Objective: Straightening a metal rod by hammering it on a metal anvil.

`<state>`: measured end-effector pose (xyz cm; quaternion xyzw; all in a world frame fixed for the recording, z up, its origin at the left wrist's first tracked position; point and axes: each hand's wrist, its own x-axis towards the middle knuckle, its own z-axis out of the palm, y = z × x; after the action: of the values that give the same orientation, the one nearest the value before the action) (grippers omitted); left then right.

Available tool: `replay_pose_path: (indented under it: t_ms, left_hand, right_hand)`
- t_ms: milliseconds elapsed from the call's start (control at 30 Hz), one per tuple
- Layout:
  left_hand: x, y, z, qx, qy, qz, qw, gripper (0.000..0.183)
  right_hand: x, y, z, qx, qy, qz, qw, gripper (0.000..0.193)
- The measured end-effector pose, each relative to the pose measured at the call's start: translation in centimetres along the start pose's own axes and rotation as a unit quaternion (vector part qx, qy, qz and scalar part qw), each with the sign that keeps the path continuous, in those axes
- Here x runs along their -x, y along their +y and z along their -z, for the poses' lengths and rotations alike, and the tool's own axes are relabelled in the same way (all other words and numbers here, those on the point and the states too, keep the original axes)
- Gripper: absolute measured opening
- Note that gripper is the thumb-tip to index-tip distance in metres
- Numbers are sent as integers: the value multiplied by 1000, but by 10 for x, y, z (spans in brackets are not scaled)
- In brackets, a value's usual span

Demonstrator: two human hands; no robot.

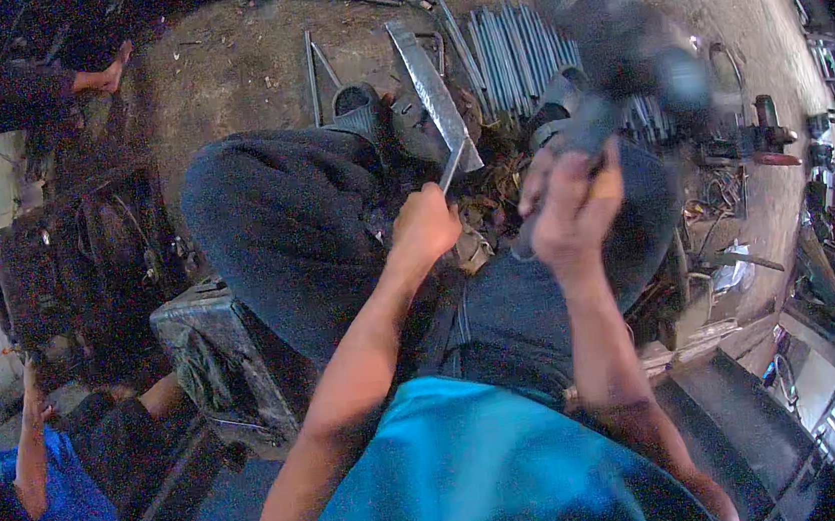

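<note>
Blue shirt (459,478); right hand's (574,210) blurred tool (612,36) apart from metal strip's (426,84) edge.

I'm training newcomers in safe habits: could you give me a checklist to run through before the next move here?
1. Left hand grip: ok, closed around a thin metal piece.
2. Right hand grip: ok, closed on a dark tool.
3. Tool's condition: cannot tell, it is badly blurred.
4. Thin piece against the flat metal strip: cannot tell, they overlap in view but contact is unclear.
5. Glove on the left hand: not ok, it is bare.
6. Co-worker in blue apart from both hands: ok, off to the far left.
</note>
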<state>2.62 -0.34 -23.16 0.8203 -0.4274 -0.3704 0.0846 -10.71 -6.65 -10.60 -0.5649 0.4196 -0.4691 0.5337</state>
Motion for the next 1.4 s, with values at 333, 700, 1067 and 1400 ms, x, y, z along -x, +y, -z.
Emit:
replay_pose_path:
  t_ms: [333,700,1067,1400]
  left_hand:
    - [-5,11,-7,-7,-91,-24,996,31]
    - [3,12,2,19,-2,-62,998,35]
    - [-4,10,-15,11,12,-59,998,29]
    - [0,13,-7,8,-18,-20,1000,19]
  right_hand:
    - [36,146,41,-2,16,-421,907,34]
    - [-4,87,44,-77,-21,-394,916,22]
    - [-92,-129,23,-197,-217,84,952,26]
    - [30,102,32,-99,-148,-331,927,26]
